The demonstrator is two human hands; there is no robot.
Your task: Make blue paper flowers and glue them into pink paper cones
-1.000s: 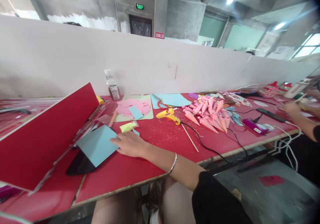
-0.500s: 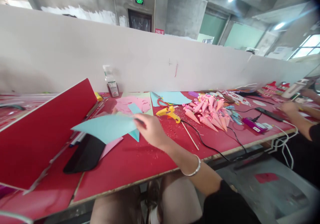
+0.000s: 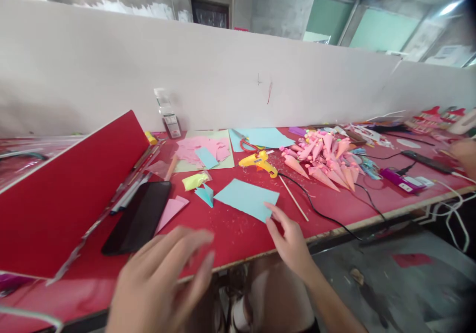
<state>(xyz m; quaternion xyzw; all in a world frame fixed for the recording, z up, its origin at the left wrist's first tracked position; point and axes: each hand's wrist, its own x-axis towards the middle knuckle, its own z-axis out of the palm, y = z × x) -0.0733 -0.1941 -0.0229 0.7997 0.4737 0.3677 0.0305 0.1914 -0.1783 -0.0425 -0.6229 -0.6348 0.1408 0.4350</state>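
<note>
Head view: our right hand (image 3: pixel 292 241) rests spread fingers (image 3: pixel 274 209) on the blue paper sheet (image 3: pixel 247 199), flat on the red worktop (image 3: pixel 230 236); our left hand (image 3: pixel 159 283) hovers open, blurred, holding nothing.

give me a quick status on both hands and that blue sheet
Right hand open, fingertips on near corner of blue paper sheet. Left hand open, raised, blurred, holding nothing. Sheet flat on red table. Wooden stick and glue gun just beyond.

Both hands are bare, the left hand (image 3: pixel 159 283) and the right hand (image 3: pixel 292 241). No rings show. The forearms are unsleeved.
</note>
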